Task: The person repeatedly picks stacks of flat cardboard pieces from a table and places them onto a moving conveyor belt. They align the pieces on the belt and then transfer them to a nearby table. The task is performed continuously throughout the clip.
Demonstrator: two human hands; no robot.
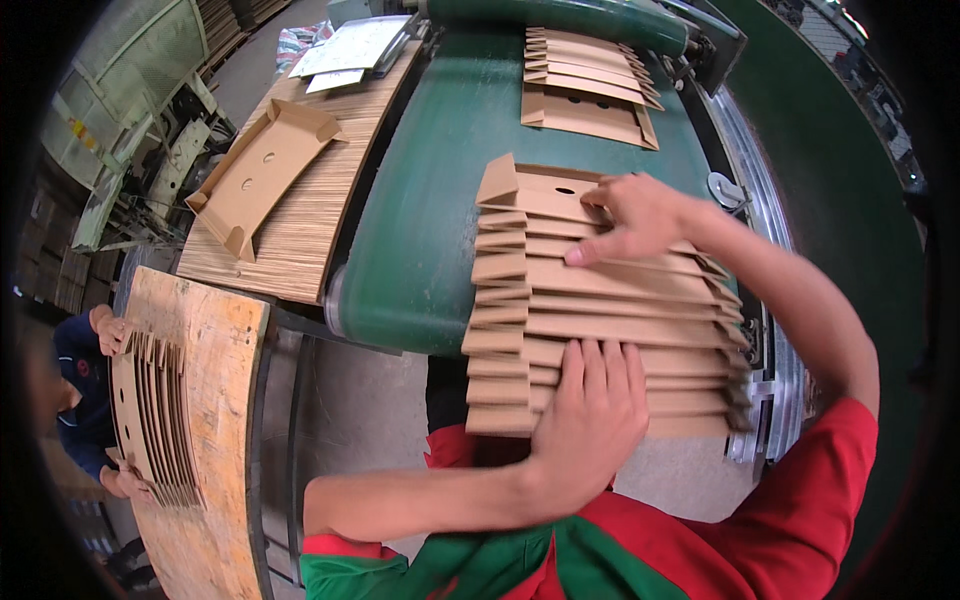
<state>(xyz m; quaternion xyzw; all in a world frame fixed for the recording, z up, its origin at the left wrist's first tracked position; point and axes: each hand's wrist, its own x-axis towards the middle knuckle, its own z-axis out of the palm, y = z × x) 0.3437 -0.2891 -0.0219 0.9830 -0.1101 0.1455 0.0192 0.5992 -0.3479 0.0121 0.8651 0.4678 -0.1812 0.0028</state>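
Observation:
A row of overlapping folded cardboard trays (625, 322) lies on the green conveyor belt (400, 220) and reaches past its near end toward me. My left hand (592, 415) rests on the near part of the row, its fingers stretched out flat over the tray edges. Across the far part, my right hand (640, 218) has its thumb and fingers spread. Its fingertips touch the farthest tray, close to a dark round hole. The thumb lies on the trays nearer to me. Palm contact under the right hand is hidden.
Farther along the belt sits another row of trays (585, 65), below a green roller (560, 22). A single tray (265, 170) and papers (355, 48) lie on the side table (300, 240). At left, another person's hands (125, 482) hold trays (155, 420) on a wooden table (215, 400).

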